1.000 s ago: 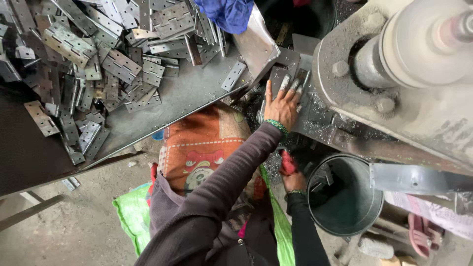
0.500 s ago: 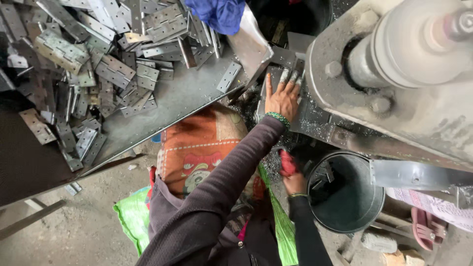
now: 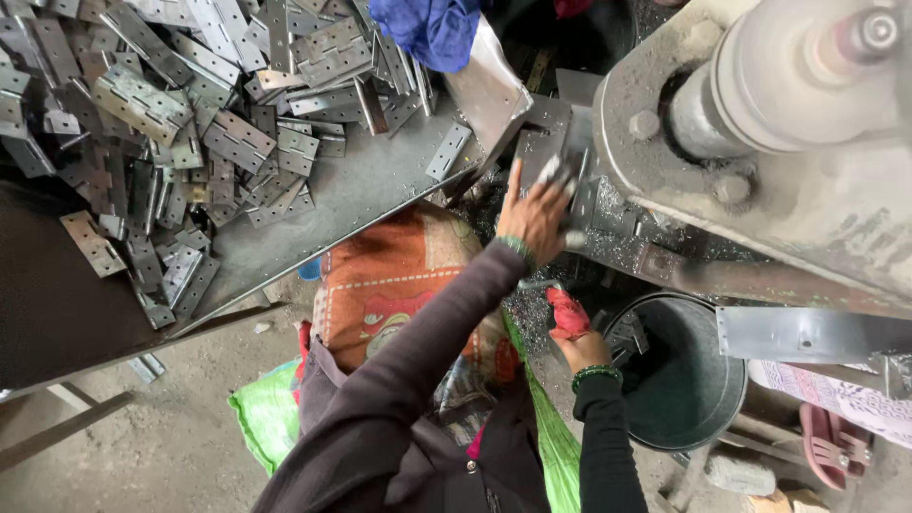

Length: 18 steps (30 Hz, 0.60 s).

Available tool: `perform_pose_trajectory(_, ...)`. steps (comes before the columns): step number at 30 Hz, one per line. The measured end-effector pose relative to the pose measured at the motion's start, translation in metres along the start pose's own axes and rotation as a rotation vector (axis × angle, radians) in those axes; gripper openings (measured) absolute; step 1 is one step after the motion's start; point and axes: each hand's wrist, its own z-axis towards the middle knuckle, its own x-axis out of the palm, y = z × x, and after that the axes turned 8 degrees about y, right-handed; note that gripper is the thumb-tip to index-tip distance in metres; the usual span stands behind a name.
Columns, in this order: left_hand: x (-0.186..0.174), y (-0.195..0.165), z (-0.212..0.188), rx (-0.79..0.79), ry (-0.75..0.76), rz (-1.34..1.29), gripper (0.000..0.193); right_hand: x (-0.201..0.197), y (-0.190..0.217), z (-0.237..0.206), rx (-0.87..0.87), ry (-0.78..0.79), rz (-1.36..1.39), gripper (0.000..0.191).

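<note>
My left hand (image 3: 534,217) reaches out to the bed of a grey machine (image 3: 760,180) and grips small shiny metal hinge plates (image 3: 556,171) at its fingertips. It wears a green bangle at the wrist. My right hand (image 3: 573,328) is lower, beside the rim of a dark metal bucket (image 3: 693,399). Its fingers are covered by a red cloth (image 3: 567,312) and closed; what lies under the cloth is hidden. Metal shavings lie on the machine bed around both hands.
A sloping metal tray (image 3: 351,199) at the left holds a heap of several hinge plates (image 3: 190,123). A blue cloth (image 3: 427,28) lies at its top corner. A patterned orange cloth (image 3: 399,285) covers my lap, with a green sack (image 3: 266,427) beneath it.
My left hand has stayed at the machine bed and shifted slightly, the plates still in its fingers. My right hand has kept its place by the bucket.
</note>
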Motion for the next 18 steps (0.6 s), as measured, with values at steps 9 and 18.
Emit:
perform_pose_trajectory(9, 0.033, -0.004, -0.056, 0.294, -0.258, -0.101, 0.031, -0.006, 0.006, 0.0, 0.206, -0.084, -0.091, 0.057)
perform_pose_trajectory(18, -0.024, -0.028, -0.021, 0.039, -0.075, -0.585, 0.033, -0.005, 0.004, 0.0, 0.083, -0.016, -0.034, 0.053)
